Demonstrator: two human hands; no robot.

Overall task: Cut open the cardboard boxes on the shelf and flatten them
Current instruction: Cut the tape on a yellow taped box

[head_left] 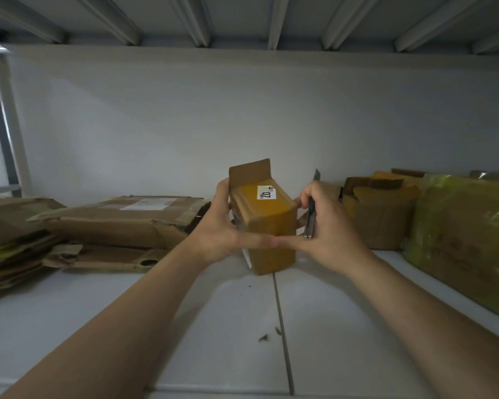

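A small cardboard box (267, 217) wrapped in yellow tape, with a white label on top, is held above the white shelf (228, 326). One flap at its far end stands up. My left hand (216, 226) grips the box's left side, thumb across the front. My right hand (324, 228) holds a utility knife (311, 208) with the blade pointing up, and its thumb presses on the box's front edge next to my left thumb.
Flattened cardboard (121, 223) lies stacked on the left of the shelf. On the right stand a taped brown box (378, 208) and a green-wrapped parcel (467, 234). Small scraps (264, 337) lie near the shelf seam. Another shelf is close overhead.
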